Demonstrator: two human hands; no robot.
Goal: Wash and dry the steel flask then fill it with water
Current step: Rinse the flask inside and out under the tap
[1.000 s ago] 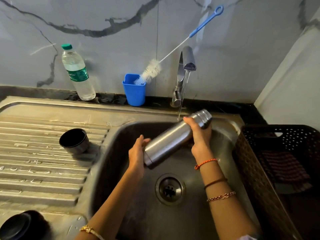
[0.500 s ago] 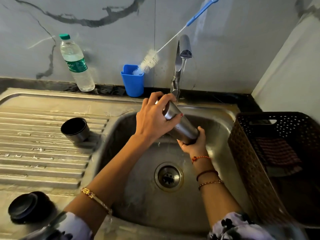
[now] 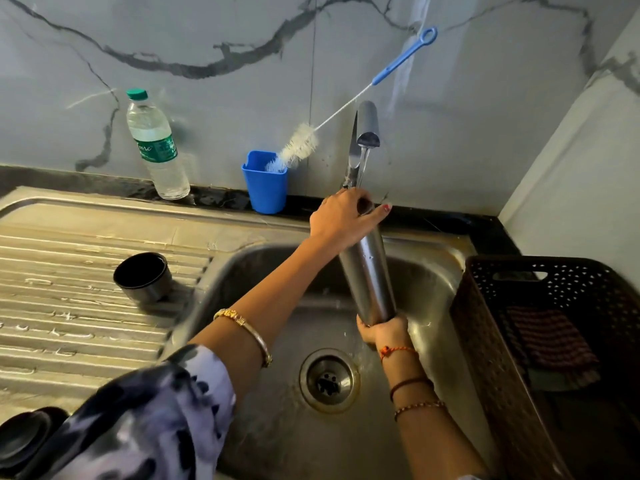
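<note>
Left grip (image 3: 341,216) clenched round the top of the steel flask (image 3: 369,275), right grip (image 3: 381,330) cupping its base; I see it near upright over the sink (image 3: 433,271), mouth under the running tap (image 3: 367,133). Left hand hides the mouth. Flask is plain brushed steel, wet. Around: blue cup (image 3: 265,183) with bottle brush (image 3: 299,145), water bottle (image 3: 156,143) with unreadable green label, black cup (image 3: 142,277) on drainboard, dark basket (image 3: 540,341) right.
</note>
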